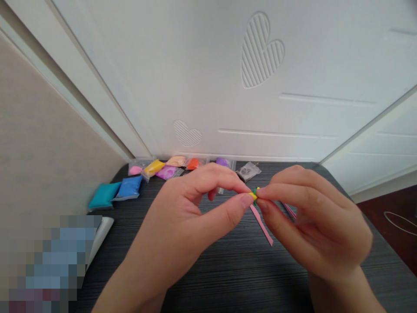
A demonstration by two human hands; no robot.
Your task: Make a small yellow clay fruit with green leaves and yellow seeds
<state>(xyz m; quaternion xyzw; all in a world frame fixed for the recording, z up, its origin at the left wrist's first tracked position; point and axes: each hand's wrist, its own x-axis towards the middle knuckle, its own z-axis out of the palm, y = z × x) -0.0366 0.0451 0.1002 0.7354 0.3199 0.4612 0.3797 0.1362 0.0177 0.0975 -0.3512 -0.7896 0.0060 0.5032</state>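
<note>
Between my two hands, above the dark table, is a small yellow and green clay piece (253, 196). My left hand (198, 213) pinches its yellow part between thumb and forefinger. From the other side, the thumb and forefinger of my right hand (312, 217) close on its green part. My fingertips cover most of the piece, so its full shape is hidden. Below it on the table lies a pink flat modelling tool (262, 227). Another thin pink stick (289, 210) is partly hidden behind my right hand.
Along the back edge lie several bags of coloured clay, among them yellow (154, 168), orange (193, 164) and purple (223, 162). Blue (130, 187) and teal (104, 195) packs are at left, near a blurred-out device (61, 256). A white panel (208, 87) stands behind the table (228, 278).
</note>
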